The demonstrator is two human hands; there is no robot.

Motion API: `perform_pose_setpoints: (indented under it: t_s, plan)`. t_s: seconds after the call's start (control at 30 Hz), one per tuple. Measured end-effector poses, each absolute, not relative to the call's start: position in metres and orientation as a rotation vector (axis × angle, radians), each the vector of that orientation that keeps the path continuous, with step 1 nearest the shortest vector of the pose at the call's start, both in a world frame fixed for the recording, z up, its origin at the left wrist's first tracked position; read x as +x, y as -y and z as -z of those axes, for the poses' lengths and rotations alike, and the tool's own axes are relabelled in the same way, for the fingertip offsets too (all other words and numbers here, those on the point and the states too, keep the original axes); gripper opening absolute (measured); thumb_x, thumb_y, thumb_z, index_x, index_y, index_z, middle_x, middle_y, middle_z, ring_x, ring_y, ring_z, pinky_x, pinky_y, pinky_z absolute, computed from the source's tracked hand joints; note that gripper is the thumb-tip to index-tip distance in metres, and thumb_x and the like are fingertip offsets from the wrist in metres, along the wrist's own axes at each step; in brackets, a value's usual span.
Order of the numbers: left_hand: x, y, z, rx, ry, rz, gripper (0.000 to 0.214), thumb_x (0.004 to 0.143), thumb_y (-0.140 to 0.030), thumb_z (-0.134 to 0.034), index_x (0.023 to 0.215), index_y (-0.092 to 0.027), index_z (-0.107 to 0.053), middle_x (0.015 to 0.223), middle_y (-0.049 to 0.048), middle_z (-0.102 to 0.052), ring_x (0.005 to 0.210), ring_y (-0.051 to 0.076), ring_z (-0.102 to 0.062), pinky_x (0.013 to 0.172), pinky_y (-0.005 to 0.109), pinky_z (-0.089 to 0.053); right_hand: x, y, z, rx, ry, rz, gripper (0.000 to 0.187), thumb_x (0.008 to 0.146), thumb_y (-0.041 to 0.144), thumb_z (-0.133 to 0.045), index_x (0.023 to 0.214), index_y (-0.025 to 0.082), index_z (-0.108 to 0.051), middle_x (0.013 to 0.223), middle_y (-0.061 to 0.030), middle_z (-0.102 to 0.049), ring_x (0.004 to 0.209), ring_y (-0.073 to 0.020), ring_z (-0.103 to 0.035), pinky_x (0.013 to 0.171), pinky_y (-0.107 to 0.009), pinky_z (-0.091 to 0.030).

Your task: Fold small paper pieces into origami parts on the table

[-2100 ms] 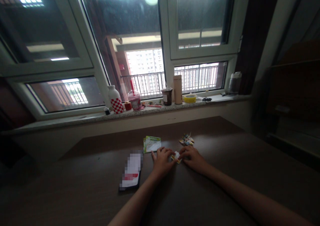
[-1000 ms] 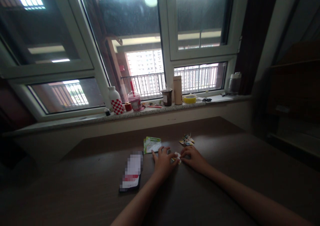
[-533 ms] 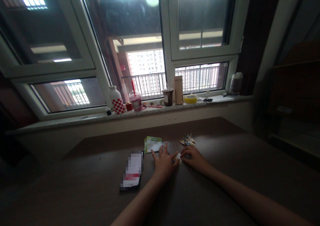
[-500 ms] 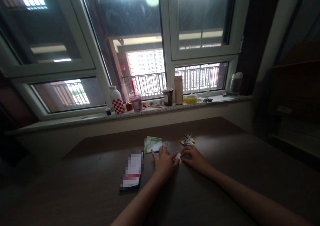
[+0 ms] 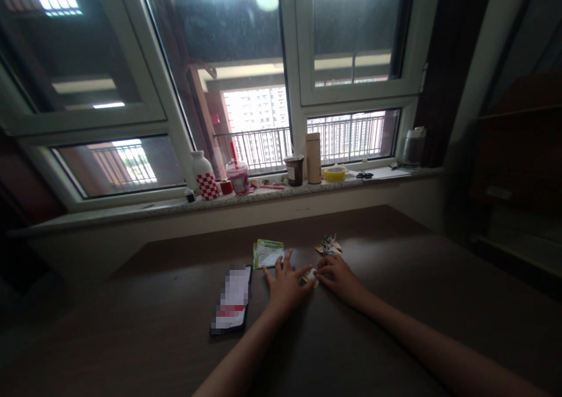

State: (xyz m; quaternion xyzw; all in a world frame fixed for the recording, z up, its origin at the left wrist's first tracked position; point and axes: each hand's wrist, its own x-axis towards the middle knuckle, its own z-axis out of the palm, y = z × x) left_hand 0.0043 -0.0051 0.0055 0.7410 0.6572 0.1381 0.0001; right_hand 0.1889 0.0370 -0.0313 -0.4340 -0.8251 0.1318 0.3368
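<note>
Left hand pinches a small paper — other fingers spread; right hand pinches its edge

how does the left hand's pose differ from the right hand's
The left hand has its fingers splayed; the right hand has its fingers bent and bunched together.
The left hand is nearer the green-and-white sheets, while the right hand is nearer the pile of small pieces.
Both are bare, palm toward the table, with fingertips at the small white-and-yellow piece.
</note>
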Motion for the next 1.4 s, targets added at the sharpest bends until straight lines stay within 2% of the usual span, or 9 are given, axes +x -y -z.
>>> perform_pose_setpoints:
  t_s: [0.13,0.37,0.63,0.9,1.2,1.4]
  plan:
    - [0.004,0.006,-0.006,2.339,-2.056,-0.435,0.042,0.083,-0.066,-0.050,0.122,-0.054,-0.057,0.158,-0.0020,-0.029,0.142,0.039,-0.026,0.104,0.079,-0.007,0.190,-0.036,0.029,-1.070,2.180,-0.325,0.014,0.087,0.027,-0.064,0.090,0.025,-0.076,0.104,-0.0057,-0.069,0.108,-0.0235,-0.055,0.098,-0.039,-0.041]
    - [0.002,0.004,-0.004,2.300,-2.037,-0.470,0.040,0.082,-0.066,-0.052,0.120,-0.055,-0.058,0.157,-0.0012,-0.031,0.143,0.037,-0.025,0.104,0.079,-0.003,0.189,-0.031,0.023,-1.007,2.216,-0.346,0.019,0.090,0.024,-0.059,0.098,0.026,-0.076,0.104,-0.0035,-0.073,0.106,-0.0218,-0.056,0.099,-0.038,-0.040]
    - [0.003,0.006,-0.002,2.336,-2.067,-0.429,0.040,0.084,-0.068,-0.045,0.123,-0.060,-0.052,0.157,-0.0078,-0.029,0.143,0.038,-0.025,0.105,0.079,-0.003,0.187,-0.033,0.027,-1.079,2.263,-0.266,0.021,0.091,0.029,-0.057,0.103,0.030,-0.074,0.111,-0.0031,-0.071,0.112,-0.0241,-0.053,0.098,-0.041,-0.040]
    - [0.004,0.008,-0.005,2.350,-2.070,-0.449,0.041,0.083,-0.069,-0.047,0.123,-0.058,-0.054,0.157,-0.0050,-0.031,0.143,0.038,-0.026,0.106,0.077,0.001,0.184,-0.027,0.021,-1.151,2.295,-0.111,0.023,0.091,0.030,-0.058,0.109,0.034,-0.072,0.111,-0.0020,-0.071,0.115,-0.0257,-0.051,0.101,-0.043,-0.038]
    - [0.001,0.011,-0.009,2.453,-2.046,-0.460,0.041,0.086,-0.066,-0.043,0.124,-0.056,-0.056,0.154,-0.0028,-0.037,0.142,0.037,-0.028,0.106,0.077,0.005,0.181,-0.019,0.013,-1.228,2.297,-0.085,0.025,0.091,0.030,-0.056,0.110,0.036,-0.071,0.112,-0.0005,-0.071,0.115,-0.0277,-0.051,0.104,-0.048,-0.033]
    - [0.000,0.015,-0.014,2.533,-2.026,-0.429,0.044,0.087,-0.066,-0.043,0.126,-0.052,-0.056,0.156,-0.0012,-0.034,0.141,0.038,-0.028,0.108,0.075,0.007,0.181,-0.016,0.009,-1.235,2.312,-0.075,0.026,0.092,0.032,-0.055,0.113,0.037,-0.069,0.111,-0.0008,-0.071,0.114,-0.0265,-0.052,0.107,-0.049,-0.028]
